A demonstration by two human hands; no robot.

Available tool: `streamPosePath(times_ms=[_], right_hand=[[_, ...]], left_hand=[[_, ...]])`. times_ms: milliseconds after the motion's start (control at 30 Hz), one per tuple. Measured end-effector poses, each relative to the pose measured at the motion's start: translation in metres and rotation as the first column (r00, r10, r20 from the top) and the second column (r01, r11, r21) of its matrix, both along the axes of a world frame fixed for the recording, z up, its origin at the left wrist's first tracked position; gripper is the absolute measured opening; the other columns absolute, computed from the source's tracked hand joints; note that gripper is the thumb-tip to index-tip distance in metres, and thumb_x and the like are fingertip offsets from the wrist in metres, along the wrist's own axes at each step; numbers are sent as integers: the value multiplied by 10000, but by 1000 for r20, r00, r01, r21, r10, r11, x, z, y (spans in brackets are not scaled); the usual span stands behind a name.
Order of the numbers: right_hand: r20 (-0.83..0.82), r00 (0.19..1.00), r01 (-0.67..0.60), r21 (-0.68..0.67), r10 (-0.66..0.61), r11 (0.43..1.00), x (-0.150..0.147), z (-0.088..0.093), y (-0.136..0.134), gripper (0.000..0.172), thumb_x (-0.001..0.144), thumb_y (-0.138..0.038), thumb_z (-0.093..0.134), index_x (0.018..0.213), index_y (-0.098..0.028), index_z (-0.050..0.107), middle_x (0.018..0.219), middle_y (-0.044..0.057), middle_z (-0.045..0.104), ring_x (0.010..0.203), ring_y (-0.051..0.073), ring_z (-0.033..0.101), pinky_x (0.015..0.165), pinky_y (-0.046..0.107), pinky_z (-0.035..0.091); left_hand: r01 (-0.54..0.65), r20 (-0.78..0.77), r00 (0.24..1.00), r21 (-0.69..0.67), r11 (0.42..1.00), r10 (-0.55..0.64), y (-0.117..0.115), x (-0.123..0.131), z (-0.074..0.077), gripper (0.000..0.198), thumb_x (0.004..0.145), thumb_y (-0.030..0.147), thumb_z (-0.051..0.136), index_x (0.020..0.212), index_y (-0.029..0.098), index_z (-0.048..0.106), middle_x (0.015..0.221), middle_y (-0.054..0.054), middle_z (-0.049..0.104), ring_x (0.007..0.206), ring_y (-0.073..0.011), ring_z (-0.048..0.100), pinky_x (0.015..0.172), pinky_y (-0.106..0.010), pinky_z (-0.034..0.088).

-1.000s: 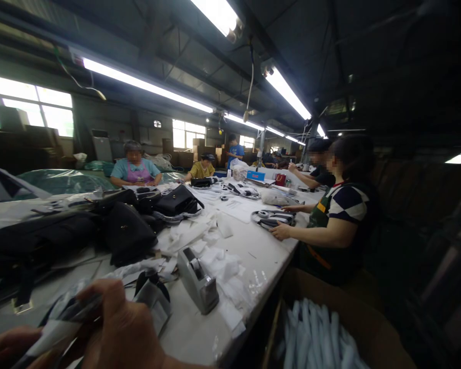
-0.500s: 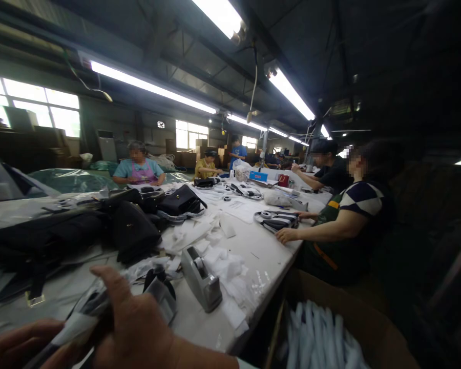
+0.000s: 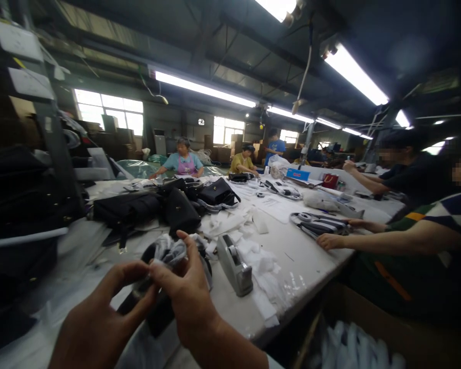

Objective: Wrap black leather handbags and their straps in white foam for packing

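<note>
Toward half past seven in view, the left hand [image 3: 100, 312] and right hand [image 3: 194, 292] pinch a film-wrapped dark strap [image 3: 169, 252] over the desk [image 3: 292, 256]. A slack grip could loosen the film; swinging toward three o'clock could bump the tape dispenser [image 3: 234, 269].

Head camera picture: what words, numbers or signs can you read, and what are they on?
None can be read clearly.
Blue box: markings, too small to read.
Blue shirt: pale print, too blurred.
Red item: pale curve, letter or handle, I can't tell.
White sheets, upper left: nothing readable.
</note>
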State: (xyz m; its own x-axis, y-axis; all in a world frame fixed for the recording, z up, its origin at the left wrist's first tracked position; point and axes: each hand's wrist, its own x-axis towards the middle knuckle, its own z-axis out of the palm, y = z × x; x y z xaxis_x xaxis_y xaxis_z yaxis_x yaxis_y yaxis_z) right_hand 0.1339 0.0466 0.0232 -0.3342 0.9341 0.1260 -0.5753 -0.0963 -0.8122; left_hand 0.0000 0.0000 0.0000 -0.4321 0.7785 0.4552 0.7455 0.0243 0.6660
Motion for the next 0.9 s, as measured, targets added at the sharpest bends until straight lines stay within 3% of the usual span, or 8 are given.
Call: streamPosePath(times_ms=[167, 300, 433, 533, 633, 700, 767, 900], right_hand=[[77, 996, -49, 94, 42, 994, 6, 0, 6, 816, 738, -363, 811, 1433, -240, 401, 1003, 10, 692, 966, 187, 668, 926, 320, 515], [215, 964, -205, 217, 158, 954, 23, 0, 14, 811, 892, -534, 621, 1537, -233, 234, 1009, 24, 710, 1007, 203, 675, 966, 388, 505], [269, 951, -226, 271, 152, 936, 34, -6, 19, 804, 949, -543, 529, 1567, -218, 131, 984, 43, 733, 1016, 228, 686, 925, 436, 537], [348, 938, -137, 380, -5, 915, 40, -19, 26, 696, 947, -513, 548, 1523, -215, 295, 956, 52, 749, 951, 232, 704, 872, 412, 557], [451, 856, -6, 495, -251, 869, 49, -40, 34, 429, 950, -490, 544, 1243, -186, 619, 863, 64, 752, 841, 226, 715, 843, 375, 554], [527, 794, -9, 508, -303, 861, 56, -58, 36, 370, 955, -489, 524, 1054, -174, 693, 811, 72, 746, 772, 222, 711, 780, 347, 559], [605, 746, -68, 484, -278, 872, 62, -79, 36, 372, 956, -490, 508, 1007, -174, 698, 793, 78, 743, 731, 225, 706, 709, 331, 558], [729, 641, -131, 410, -238, 903, 71, -124, 30, 353, 935, -487, 518, 1050, -190, 670, 852, 89, 741, 803, 246, 721, 721, 345, 574]], left_hand=[[152, 252, 952, 96, 984, -172, 2, 8, 16, 468, 673, 593, 737, 977, 253, 635, 985, -48, 744, 998, -300, 699, 866, -386, 558], [273, 508, 814, 95, 957, -283, 0, 7, 24, 553, 723, 584, 719, 1119, 212, 619, 1042, -86, 735, 979, -292, 700, 805, -370, 568], [299, 632, 726, 64, 952, -271, -2, 8, 33, 562, 794, 641, 608, 1167, 222, 626, 1095, -67, 731, 951, -256, 699, 750, -311, 555], [295, 644, 726, 28, 955, -244, 1, 7, 37, 602, 747, 641, 650, 1172, 217, 628, 990, -48, 746, 902, -261, 697, 719, -309, 545], [273, 616, 755, 17, 962, -225, 2, 0, 39, 591, 759, 642, 635, 1150, 199, 656, 1013, -57, 742, 959, -280, 680, 805, -350, 538], [263, 593, 772, 30, 964, -229, -3, -8, 36, 572, 826, 661, 554, 1138, 199, 677, 1128, -68, 718, 1061, -285, 652, 905, -377, 512], [268, 608, 754, 59, 962, -247, -14, -20, 27, 568, 891, 659, 468, 1164, 205, 672, 1203, -73, 694, 1128, -275, 630, 970, -387, 488], [196, 668, 716, 88, 977, -204, -51, -42, -20, 566, 950, 625, 384, 1213, 194, 640, 1270, -99, 666, 1190, -266, 611, 1045, -421, 458]])
